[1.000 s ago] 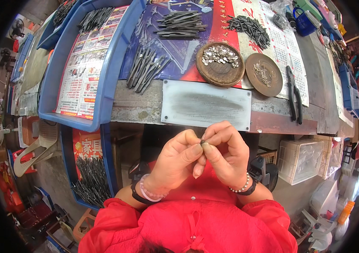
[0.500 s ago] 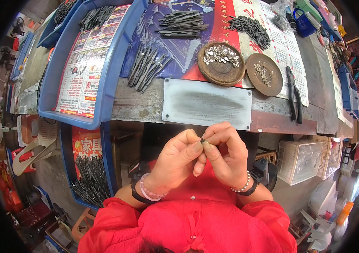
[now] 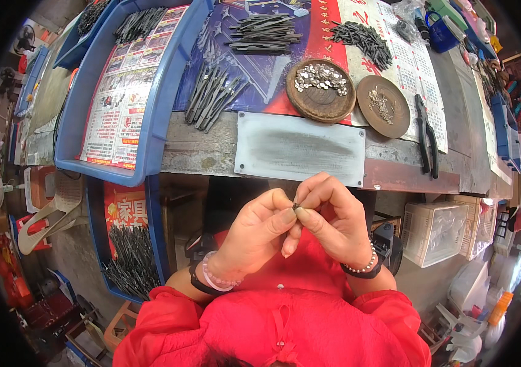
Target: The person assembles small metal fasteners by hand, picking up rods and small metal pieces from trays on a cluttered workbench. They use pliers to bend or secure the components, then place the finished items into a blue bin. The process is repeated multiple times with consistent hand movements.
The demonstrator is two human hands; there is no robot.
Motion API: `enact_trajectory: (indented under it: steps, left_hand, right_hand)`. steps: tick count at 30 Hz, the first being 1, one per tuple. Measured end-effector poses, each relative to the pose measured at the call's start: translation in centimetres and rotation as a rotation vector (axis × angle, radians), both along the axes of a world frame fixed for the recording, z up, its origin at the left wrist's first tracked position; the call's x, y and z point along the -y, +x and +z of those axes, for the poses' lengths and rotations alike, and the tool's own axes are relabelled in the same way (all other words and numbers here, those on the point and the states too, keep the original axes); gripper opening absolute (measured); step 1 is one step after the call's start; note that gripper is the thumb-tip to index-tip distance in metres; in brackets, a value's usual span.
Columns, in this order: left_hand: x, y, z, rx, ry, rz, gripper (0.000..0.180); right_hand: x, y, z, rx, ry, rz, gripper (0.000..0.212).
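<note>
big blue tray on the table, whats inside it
The blue tray holds printed paper, with thin dark pieces toward its far end; whatever lies under the paper is hidden.

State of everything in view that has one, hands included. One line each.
Left hand: closed, pinching a small dark piece
Right hand: closed, fingertips on the same piece
Round wooden dish: partly filled, silver discs
Brown dish: partly filled, thin pieces
Pliers: lying down, unheld
Metal plate: flat, smudged dark
Upper blue tray: paper-lined, partly filled
Lower blue tray: partly filled
</note>
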State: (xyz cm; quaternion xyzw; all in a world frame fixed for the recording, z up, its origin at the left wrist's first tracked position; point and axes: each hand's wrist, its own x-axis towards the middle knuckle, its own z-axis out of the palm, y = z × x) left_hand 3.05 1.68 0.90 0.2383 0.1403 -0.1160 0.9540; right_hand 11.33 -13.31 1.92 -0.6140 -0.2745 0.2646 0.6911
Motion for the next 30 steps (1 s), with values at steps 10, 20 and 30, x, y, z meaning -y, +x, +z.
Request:
enact_trajectory:
  steps: [10,20,30]
  left_hand:
    - [-0.11,0.03,-0.05,-0.001,0.008,-0.017,0.017]
    - [-0.12,0.07,-0.39,-0.014,0.029,-0.019,0.017]
    - [-0.19,0.03,-0.47,-0.026,0.035,-0.02,0.017]
  right_hand:
    - [-0.16,0.22,-0.02,-0.062,0.029,-0.034,0.009]
    - [-0.08,0.57,-0.23,-0.153,0.026,0.005,0.009]
    - [-0.11,0.66,-0.49,-0.201,0.054,0.028,0.01]
